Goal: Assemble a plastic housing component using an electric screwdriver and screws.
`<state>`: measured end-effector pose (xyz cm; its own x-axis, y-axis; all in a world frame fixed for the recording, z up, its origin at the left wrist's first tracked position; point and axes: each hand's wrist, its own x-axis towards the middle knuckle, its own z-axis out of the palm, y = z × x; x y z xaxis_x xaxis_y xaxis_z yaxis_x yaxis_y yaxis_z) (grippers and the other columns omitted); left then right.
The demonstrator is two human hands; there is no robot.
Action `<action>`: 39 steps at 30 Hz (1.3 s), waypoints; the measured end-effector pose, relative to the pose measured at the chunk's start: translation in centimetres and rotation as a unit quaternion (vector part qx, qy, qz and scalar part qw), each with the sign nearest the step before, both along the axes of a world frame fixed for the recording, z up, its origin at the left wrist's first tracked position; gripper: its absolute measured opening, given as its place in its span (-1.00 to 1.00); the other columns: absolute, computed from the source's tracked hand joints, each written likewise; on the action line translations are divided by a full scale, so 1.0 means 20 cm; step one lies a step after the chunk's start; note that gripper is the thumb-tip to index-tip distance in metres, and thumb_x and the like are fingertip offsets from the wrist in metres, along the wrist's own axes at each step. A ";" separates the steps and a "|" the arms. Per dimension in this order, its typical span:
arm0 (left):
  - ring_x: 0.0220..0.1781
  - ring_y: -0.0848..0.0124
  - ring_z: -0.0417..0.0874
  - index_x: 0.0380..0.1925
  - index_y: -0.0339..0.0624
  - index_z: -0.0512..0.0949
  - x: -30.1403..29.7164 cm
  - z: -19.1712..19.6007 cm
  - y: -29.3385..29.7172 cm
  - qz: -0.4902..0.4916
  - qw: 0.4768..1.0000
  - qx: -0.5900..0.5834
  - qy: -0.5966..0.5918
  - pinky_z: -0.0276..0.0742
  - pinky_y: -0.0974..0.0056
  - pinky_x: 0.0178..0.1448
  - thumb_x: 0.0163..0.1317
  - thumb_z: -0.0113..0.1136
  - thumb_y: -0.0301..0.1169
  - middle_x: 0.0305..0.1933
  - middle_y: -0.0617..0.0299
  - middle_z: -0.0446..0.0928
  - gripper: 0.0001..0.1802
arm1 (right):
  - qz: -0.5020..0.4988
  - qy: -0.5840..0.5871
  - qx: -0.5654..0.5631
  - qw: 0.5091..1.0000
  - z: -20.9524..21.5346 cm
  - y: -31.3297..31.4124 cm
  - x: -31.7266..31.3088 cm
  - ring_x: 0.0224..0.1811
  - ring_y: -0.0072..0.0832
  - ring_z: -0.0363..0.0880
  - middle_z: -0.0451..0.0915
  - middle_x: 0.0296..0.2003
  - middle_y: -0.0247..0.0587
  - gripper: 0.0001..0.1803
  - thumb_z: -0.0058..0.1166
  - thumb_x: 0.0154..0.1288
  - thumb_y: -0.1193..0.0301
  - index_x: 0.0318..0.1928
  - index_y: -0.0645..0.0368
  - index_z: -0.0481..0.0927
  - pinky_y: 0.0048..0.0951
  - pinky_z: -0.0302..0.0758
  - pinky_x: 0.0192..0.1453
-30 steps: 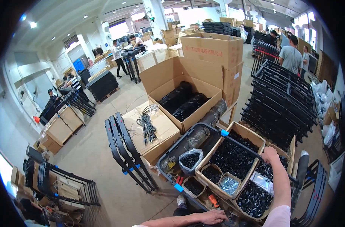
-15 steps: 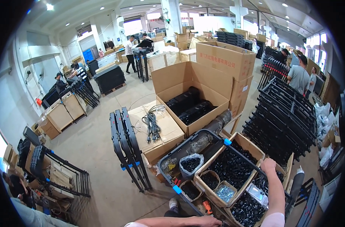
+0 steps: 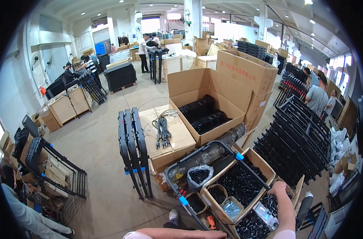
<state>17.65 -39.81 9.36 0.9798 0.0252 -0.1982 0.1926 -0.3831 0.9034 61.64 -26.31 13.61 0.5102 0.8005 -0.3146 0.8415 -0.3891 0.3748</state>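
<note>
A black U-shaped tubular frame with blue sleeves lies across wooden parts boxes in front of me. My right hand is closed at its right-hand leg, above a compartment of small black parts; its fingers are partly hidden. At the lower edge, my left hand is close to the other leg, its fingers mostly cut off from view. An orange-handled tool lies beside that hand. Between the legs are black knob-like parts, silver screws in a small box, and a bag of black parts.
A clear plastic case rests among the parts. Ahead stands an open carton with black pieces, beside a cable bundle. Upright black frames stand left; stacked black frames rise right. Several people work farther off.
My view has shifted slightly, so the background sits lower and farther right. My right hand stays at the frame's leg. More of a person's striped clothing shows at lower left.
</note>
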 end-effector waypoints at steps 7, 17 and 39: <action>0.30 0.15 0.62 0.23 -0.19 0.64 0.04 -0.03 0.01 0.001 0.997 -0.030 0.075 0.49 0.01 0.35 0.56 0.06 -0.10 0.24 -0.01 0.67 -0.53 | 0.029 -0.014 -0.135 0.990 0.03 0.02 0.03 0.08 -0.20 0.80 0.79 0.04 -0.06 -0.34 0.48 -0.07 -0.04 -0.01 0.14 0.82 -0.18 0.70 0.19; 0.39 0.08 0.58 0.39 -0.05 0.54 0.08 0.23 0.01 -0.098 0.983 -0.014 0.155 0.44 -0.02 0.46 0.58 0.05 0.00 0.39 0.06 0.58 -0.44 | 0.043 -0.019 -0.052 0.998 -0.04 0.02 0.04 0.15 -0.24 0.78 0.78 0.10 -0.10 -0.54 0.25 0.23 0.11 0.02 0.12 0.82 -0.23 0.69 0.19; 0.26 0.09 0.67 0.38 0.00 0.56 0.05 0.16 0.06 -0.037 0.985 -0.029 0.168 0.55 0.01 0.32 0.56 0.00 -0.29 0.26 0.01 0.67 -0.55 | -0.024 -0.024 0.048 0.998 -0.12 0.07 0.11 0.20 -0.29 0.75 0.78 0.10 -0.19 -0.62 0.33 0.18 0.26 0.02 0.02 0.84 -0.23 0.69 0.20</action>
